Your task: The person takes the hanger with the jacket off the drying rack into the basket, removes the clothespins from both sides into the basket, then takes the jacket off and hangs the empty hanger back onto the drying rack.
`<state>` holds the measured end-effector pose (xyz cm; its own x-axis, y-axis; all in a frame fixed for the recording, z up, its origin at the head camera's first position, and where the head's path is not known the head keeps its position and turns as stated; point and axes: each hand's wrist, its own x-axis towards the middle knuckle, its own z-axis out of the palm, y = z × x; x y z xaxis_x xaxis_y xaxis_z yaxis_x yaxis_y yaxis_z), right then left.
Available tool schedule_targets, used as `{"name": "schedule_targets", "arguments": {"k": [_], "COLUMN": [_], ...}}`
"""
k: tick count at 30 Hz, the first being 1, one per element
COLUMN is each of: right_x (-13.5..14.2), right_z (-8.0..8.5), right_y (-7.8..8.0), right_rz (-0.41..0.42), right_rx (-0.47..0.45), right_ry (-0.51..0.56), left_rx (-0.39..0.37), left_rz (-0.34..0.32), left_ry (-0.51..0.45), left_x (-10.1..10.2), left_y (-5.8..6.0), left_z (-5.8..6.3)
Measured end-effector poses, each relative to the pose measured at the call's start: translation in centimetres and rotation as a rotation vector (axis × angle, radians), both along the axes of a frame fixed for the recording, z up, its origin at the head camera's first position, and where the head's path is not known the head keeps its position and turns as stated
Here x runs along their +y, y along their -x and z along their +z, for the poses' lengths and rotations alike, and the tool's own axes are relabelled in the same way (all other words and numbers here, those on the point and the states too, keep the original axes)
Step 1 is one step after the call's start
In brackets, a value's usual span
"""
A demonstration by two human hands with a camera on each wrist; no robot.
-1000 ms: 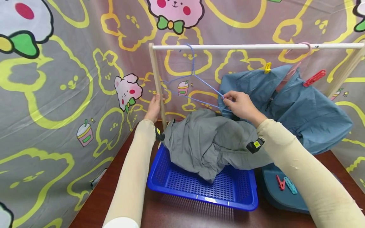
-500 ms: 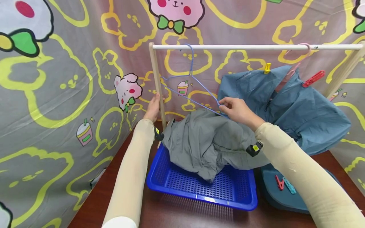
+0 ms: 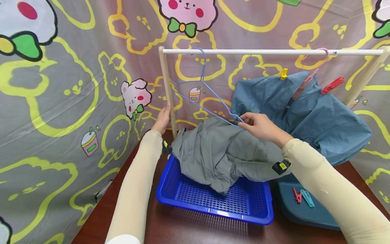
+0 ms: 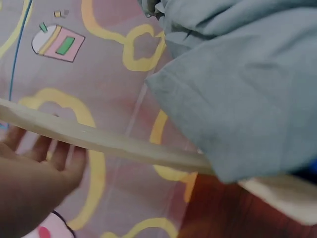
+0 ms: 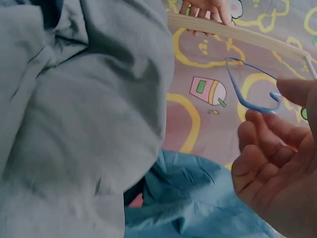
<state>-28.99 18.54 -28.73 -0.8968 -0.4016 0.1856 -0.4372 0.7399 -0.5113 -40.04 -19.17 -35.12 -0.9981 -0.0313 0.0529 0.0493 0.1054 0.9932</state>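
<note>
A thin blue clothes hanger (image 3: 213, 94) hangs by its hook from the white rail and tilts down to the right. My right hand (image 3: 259, 126) pinches its lower right corner between thumb and fingers; the right wrist view shows the blue hanger (image 5: 246, 101) running into that pinch. At the left, my left hand (image 3: 163, 119) holds the wooden post (image 3: 169, 91) of the rack. Its fingers (image 4: 59, 153) pass behind the post in the left wrist view, their tips hidden there. Below the hanger, a crumpled grey garment (image 3: 213, 149) is heaped over a blue plastic basket (image 3: 213, 210).
A blue jacket (image 3: 265, 98) hangs at the right from a pink hanger (image 3: 325, 56), with a yellow clip (image 3: 284, 74) and a red clip (image 3: 332, 85) on it. Red and teal clothespins (image 3: 307, 198) lie on a dark blue surface (image 3: 304, 215). Patterned cloth walls stand behind and left.
My right hand has moved down, pulling the hanger's right corner lower; the hook has shifted slightly left on the rail. The left hand has slipped slightly down beside the post.
</note>
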Motion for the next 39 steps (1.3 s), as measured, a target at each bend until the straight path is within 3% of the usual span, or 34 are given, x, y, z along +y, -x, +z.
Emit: {"name": "schedule_targets", "arguments": {"k": [4,12,14,18,22,26,30,36,39], "right_x": [1.5,4.7,5.4,6.8,7.6,7.8,7.7,7.3,6.9], "right_z": [-0.3,-1.7,-2.3,-3.3,-4.3,-5.4,-6.5,-7.8,-8.0], "right_y": [-0.9,-2.4,-2.6,-2.6,-2.4,-2.0,-1.6,-1.1,-0.8], "right_rz": [-0.010,-0.020,-0.016,-0.004,0.009,-0.001,0.014,0.081,0.107], "right_rx": [-0.030,-0.049,-0.070,-0.133,-0.214,-0.301,-0.321,-0.209,-0.096], "right_ry": [-0.063,-0.226,-0.287,-0.375,-0.432,-0.461,-0.440,-0.488,-0.497], "left_rx": [-0.125,-0.330,-0.343,-0.294,-0.220,-0.196,-0.200,-0.055,-0.017], "left_rz": [-0.064,-0.271,-0.340,-0.486,-0.555,-0.553,-0.496,-0.354,-0.312], "left_ry": [0.133,0.483,0.544,0.675,0.788,0.887,1.037,1.396,1.447], "left_x": [-0.4,-0.3,0.1,1.4,3.3,5.3,7.4,9.8,10.2], "left_y": [-0.8,-3.4,-4.0,-4.5,-4.5,-4.1,-3.9,-4.1,-4.3], "left_z": [0.0,-0.3,-0.5,-0.8,-0.7,-0.7,-1.0,-1.7,-1.8]}}
